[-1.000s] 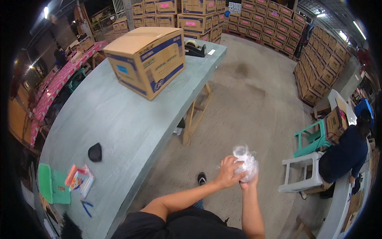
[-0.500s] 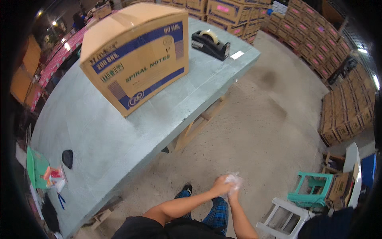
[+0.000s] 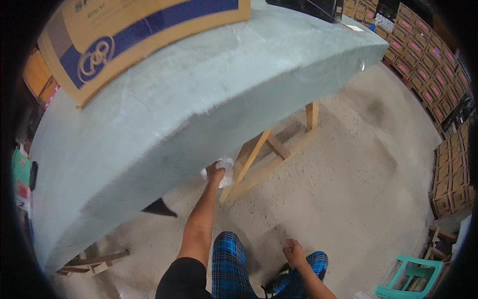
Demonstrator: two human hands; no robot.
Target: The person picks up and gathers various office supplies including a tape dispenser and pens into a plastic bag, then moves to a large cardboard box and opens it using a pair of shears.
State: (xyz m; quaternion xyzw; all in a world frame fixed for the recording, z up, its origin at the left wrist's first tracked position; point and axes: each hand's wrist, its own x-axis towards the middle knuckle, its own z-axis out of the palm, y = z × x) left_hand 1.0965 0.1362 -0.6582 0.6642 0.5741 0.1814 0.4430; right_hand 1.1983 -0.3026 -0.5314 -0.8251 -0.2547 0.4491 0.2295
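Crumpled clear plastic [image 3: 225,172] is gripped in my left hand [image 3: 215,173], which reaches forward below the near edge of the pale grey-green table [image 3: 239,107]. A wooden leg of the table stands just to the right of the plastic. My right hand [image 3: 295,252] hangs low above my right knee, its fingers curled and closed, with nothing visible in it. On the tabletop, at the upper left, rests a large brown carton [image 3: 149,32] with a blue band, partly out of the picture.
A black tape dispenser [image 3: 318,7] sits at the table's far edge. Wooden trestle legs [image 3: 256,154] stand on the concrete floor. Stacked cartons [image 3: 430,65] line the right side. A green plastic stool [image 3: 411,276] is at lower right. A dark pointed thing [image 3: 160,208] shows under the table.
My hands have parted: the left has moved forward to the table's edge with the plastic, while the right has dropped back near my knee. My view has shifted closer to the table.
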